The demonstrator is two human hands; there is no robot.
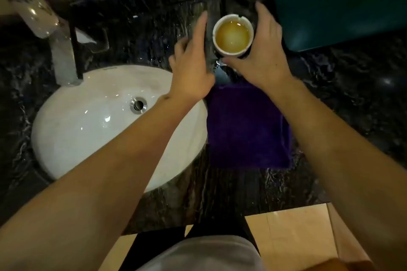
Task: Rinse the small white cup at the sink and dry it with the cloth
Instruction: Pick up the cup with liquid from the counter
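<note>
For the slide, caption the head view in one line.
Both hands reach for the cup of amber liquid on the dark counter, cloth and sink nearby.

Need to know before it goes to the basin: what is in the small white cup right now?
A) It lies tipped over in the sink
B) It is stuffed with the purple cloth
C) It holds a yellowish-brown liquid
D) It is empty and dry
C: the small white cup stands upright on the dark counter, with yellowish-brown liquid showing inside its rim.
</note>
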